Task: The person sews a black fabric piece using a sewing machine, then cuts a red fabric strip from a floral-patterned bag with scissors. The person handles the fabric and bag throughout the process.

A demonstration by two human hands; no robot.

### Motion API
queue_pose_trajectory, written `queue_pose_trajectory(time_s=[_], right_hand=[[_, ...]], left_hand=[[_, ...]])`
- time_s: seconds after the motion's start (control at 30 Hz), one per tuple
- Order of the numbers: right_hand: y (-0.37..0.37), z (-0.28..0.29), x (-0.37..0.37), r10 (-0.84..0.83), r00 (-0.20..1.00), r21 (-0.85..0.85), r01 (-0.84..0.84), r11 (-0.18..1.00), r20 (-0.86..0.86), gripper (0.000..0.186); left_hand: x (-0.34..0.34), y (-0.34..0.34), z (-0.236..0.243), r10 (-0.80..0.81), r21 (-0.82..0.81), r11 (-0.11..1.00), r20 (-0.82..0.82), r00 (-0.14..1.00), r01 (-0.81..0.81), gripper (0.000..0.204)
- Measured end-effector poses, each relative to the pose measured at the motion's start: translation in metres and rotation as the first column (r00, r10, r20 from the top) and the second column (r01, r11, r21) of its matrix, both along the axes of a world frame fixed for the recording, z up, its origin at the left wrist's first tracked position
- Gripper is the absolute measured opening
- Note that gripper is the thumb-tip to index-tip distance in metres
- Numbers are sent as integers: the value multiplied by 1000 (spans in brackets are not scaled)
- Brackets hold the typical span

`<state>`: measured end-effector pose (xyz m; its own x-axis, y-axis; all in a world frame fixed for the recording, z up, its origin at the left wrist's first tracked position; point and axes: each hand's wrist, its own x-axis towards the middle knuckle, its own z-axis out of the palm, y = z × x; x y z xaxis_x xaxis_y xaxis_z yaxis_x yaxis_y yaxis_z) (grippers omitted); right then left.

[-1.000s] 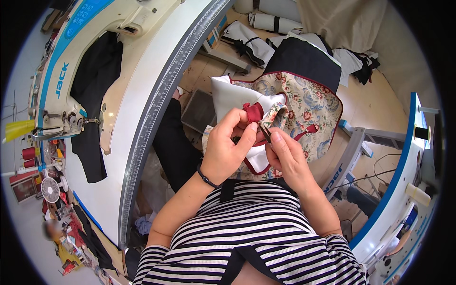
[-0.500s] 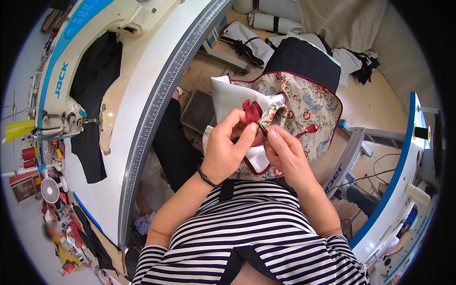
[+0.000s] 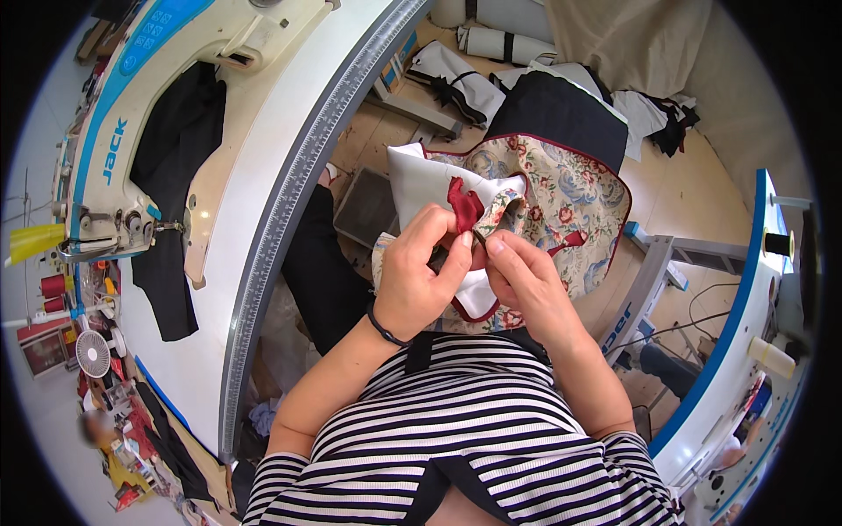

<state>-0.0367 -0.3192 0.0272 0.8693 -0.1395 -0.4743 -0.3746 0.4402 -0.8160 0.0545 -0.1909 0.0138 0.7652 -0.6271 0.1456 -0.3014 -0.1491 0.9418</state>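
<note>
On my lap lies a floral fabric piece [image 3: 583,188] with dark red edging and a white underside [image 3: 421,180]. My left hand [image 3: 419,272] is closed in a pinch at a bunched dark red strip [image 3: 466,207] by the fabric's edge. Close against it, my right hand [image 3: 528,276] pinches a small dark pointed tool [image 3: 479,237], perhaps snips or tweezers; its exact kind is hidden by the fingers. The tool's tip meets the red strip and the folded floral edge between both hands.
A white sewing machine [image 3: 110,145] with black cloth [image 3: 180,131] under its arm stands on the table at left. A ruler strip [image 3: 289,149] runs along that table's edge. Another machine table [image 3: 702,412] is at right. Cloth rolls [image 3: 504,42] and dark cloth [image 3: 561,114] lie beyond my lap.
The red strip has shifted and stands up a little longer above my left fingers. My right fingers have closed further over the dark tool, so less of it shows.
</note>
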Motion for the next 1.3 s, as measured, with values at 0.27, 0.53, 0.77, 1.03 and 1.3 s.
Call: queue_pose_trajectory(time_s=[0.27,0.53,0.77,1.03,1.3], right_hand=[[4,-12,1,-29,996,49,25,998,88,27],[3,-9,0,-32,997,238,16,971,66,27],[5,-15,0,-29,995,175,12,985,94,27],[0,-12,-2,-18,995,370,-21,929,102,27],[-5,-10,1,108,987,175,-128,976,118,23]], left_hand=[[-3,2,-10,1,-120,992,-242,970,-31,7],[0,4,-1,-85,-173,985,-421,903,12,8],[-3,5,-1,-97,-189,982,-463,881,9,8],[0,7,1,-199,-270,962,-594,779,40,13],[2,6,-3,-157,-309,949,-644,748,-67,12]])
